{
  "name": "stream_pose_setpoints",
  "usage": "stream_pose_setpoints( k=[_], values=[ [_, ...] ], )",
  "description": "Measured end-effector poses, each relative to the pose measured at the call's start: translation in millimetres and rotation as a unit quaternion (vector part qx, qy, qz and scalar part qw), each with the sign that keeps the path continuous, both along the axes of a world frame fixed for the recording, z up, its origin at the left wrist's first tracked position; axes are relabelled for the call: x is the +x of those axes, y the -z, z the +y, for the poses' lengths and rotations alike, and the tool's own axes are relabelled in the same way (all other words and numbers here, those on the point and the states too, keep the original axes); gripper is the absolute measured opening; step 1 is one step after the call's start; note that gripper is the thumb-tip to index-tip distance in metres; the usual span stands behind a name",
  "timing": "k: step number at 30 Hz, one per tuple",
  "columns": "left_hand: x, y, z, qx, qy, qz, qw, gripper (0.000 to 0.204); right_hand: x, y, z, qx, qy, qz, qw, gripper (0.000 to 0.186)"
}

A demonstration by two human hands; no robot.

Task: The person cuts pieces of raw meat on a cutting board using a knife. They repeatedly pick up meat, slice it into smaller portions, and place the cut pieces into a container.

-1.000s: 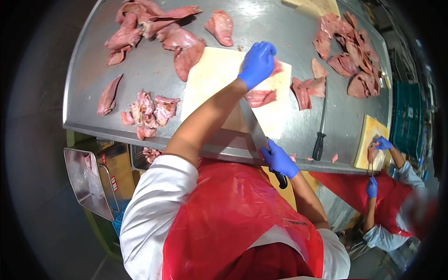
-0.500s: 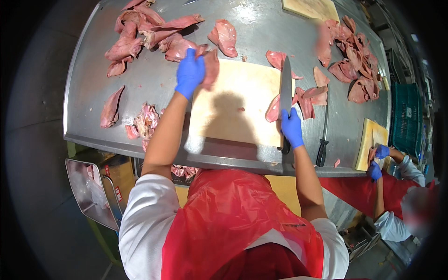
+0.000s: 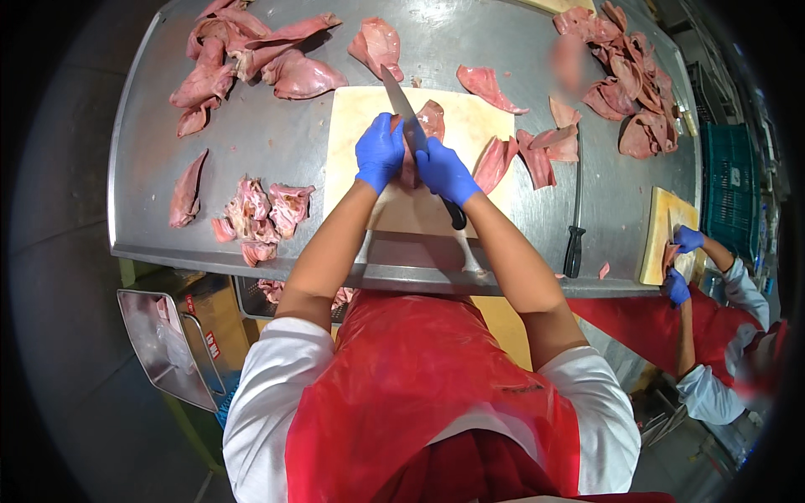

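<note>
Pink raw meat slab (image 3: 429,126) on board (image 3: 352,126)

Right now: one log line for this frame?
left hand: pressing meat | right hand: gripping knife, cutting | board on table

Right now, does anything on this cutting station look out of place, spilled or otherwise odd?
Little stands out. A small meat scrap lies right at the steel table's front edge, near a spare knife resting off the cutting board. The left hand steadies a meat piece; the right hand grips the knife.
</note>
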State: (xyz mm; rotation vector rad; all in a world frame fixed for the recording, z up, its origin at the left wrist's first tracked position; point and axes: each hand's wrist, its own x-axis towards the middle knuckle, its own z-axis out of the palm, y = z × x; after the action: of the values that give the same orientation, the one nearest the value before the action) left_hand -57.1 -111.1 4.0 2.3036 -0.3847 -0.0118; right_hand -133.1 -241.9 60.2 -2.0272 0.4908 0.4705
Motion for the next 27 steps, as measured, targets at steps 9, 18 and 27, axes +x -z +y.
stream_pose_setpoints(
  k=[9, 18, 27],
  values=[
    [-3, -20, -64, -0.106, 0.14, -0.251, 0.952, 0.017, -201, 2, -22, 0.037, -0.027, 0.002, 0.999, 0.029],
    [72, -72, -160, -0.111, 0.167, -0.086, 0.976, 0.079, -128, 30, -23, -0.045, 0.111, -0.068, 0.99, 0.025],
    [196, -31, 2, 0.072, 0.013, 0.005, 0.997, 0.045, -78, 30, -65, -0.039, 0.215, -0.058, 0.974, 0.03]
  ],
)
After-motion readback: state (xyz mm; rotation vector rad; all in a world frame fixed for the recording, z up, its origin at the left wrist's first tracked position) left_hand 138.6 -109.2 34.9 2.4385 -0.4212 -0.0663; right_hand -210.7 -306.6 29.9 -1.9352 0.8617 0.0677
